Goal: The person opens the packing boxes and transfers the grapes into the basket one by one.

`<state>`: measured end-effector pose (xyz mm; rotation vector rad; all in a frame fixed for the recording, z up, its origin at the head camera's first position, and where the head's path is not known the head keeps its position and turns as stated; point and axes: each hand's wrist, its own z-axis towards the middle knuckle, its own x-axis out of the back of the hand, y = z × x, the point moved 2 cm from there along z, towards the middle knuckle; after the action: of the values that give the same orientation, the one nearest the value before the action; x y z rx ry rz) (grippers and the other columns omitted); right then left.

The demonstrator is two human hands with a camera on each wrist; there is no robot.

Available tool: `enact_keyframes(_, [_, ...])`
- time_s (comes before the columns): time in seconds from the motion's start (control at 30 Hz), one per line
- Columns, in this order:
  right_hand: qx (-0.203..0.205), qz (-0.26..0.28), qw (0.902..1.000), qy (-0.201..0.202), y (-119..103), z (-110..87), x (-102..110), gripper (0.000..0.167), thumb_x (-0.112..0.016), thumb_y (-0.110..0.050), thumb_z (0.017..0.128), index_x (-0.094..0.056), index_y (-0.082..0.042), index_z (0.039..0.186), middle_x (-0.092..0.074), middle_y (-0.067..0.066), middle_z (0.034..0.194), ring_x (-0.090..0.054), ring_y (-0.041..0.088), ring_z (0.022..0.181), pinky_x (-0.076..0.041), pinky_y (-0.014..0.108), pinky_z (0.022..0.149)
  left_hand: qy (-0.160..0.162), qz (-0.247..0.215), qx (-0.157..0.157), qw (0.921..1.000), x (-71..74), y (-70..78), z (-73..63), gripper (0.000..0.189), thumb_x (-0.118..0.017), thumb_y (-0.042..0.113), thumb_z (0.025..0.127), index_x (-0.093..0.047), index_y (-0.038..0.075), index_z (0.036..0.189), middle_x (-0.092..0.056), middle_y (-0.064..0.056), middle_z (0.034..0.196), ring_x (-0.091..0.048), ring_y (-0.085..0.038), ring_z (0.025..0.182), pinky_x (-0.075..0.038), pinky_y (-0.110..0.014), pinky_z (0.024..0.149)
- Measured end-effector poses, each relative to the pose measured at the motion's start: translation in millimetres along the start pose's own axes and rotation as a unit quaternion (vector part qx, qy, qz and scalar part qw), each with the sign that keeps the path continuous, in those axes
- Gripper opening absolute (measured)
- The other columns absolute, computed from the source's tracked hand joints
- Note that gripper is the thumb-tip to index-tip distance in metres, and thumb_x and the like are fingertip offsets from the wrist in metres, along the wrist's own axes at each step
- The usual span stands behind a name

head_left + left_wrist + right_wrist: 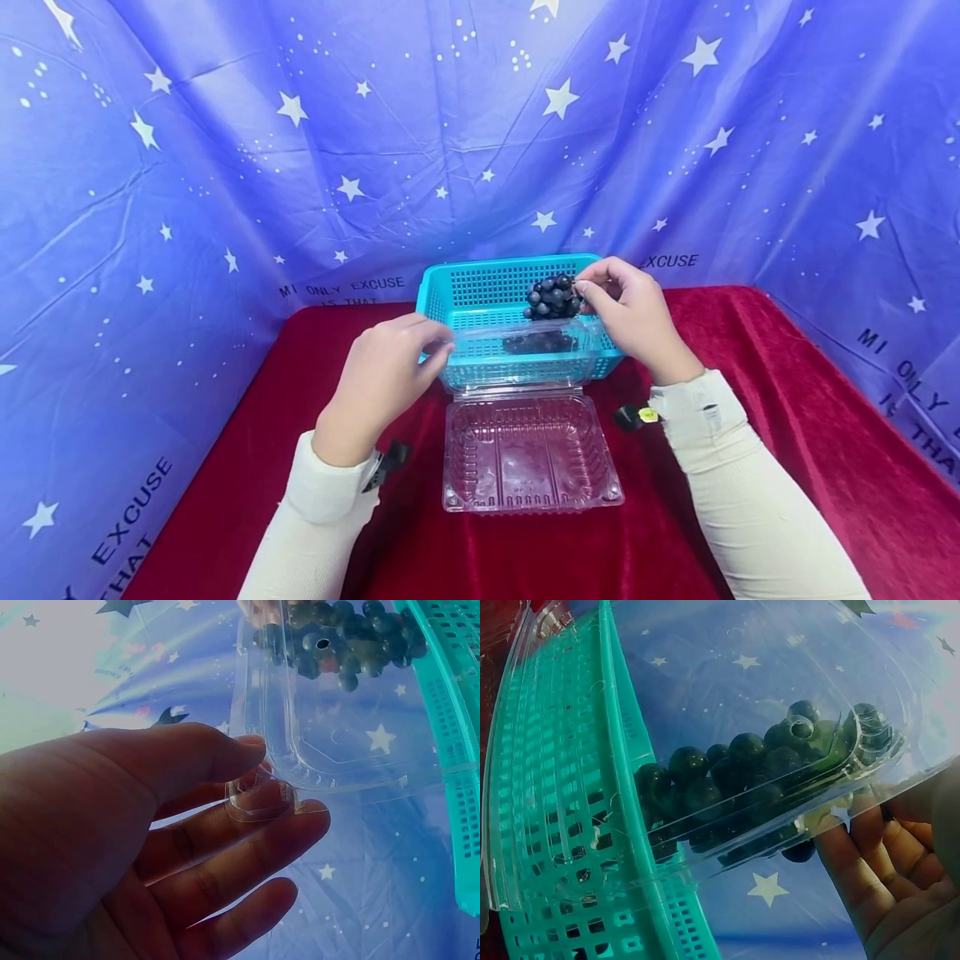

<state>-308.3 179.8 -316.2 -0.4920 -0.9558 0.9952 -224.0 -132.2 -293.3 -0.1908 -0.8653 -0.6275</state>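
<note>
A clear plastic clamshell container [528,458] lies opened on the red cloth, its lid [330,769] tilted up in front of the turquoise basket [480,287]. My left hand [386,375] pinches the lid's corner tab between thumb and fingers, as the left wrist view shows. With thumb and fingertips, my right hand [633,312] holds a bunch of dark grapes [552,297] by its stem end. The bunch hangs over the basket, behind the lid. Part of it shows through the clear plastic in both wrist views.
Red velvet cloth [765,417] covers the table. A blue curtain with white stars [480,125] rises behind the basket and along both sides. The basket has perforated walls and stands at the table's back, close to the curtain.
</note>
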Motion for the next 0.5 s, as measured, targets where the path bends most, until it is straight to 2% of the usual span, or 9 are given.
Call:
enact_keyframes(0.23, [-0.012,0.023,0.9995,-0.02,0.3,4.1,-5.1,0.016,-0.065,-0.025,0.103,-0.07,-0.011,0.107,-0.073,0.009,0.095,-0.073,0.019,0.079,-0.059,0.024,0.07,0.004,0.003,0.003,1.0,0.8,-0.8,-0.2,0.008,-0.077,0.014,0.09,-0.081,0.016,0.097,-0.077,0.003,0.092,-0.073,-0.015,0.079,-0.06,-0.034,0.063])
enact_keyframes(0.5, [-0.029,0.041,0.9972,-0.055,6.3,6.4,-5.7,0.016,-0.065,-0.026,0.103,-0.069,-0.012,0.11,-0.071,0.01,0.097,-0.073,0.017,0.08,-0.061,0.024,0.074,0.006,0.002,0.002,1.0,-0.9,-0.3,0.3,0.008,-0.077,0.015,0.09,-0.081,0.016,0.098,-0.076,0.003,0.09,-0.07,-0.013,0.074,-0.058,-0.033,0.061])
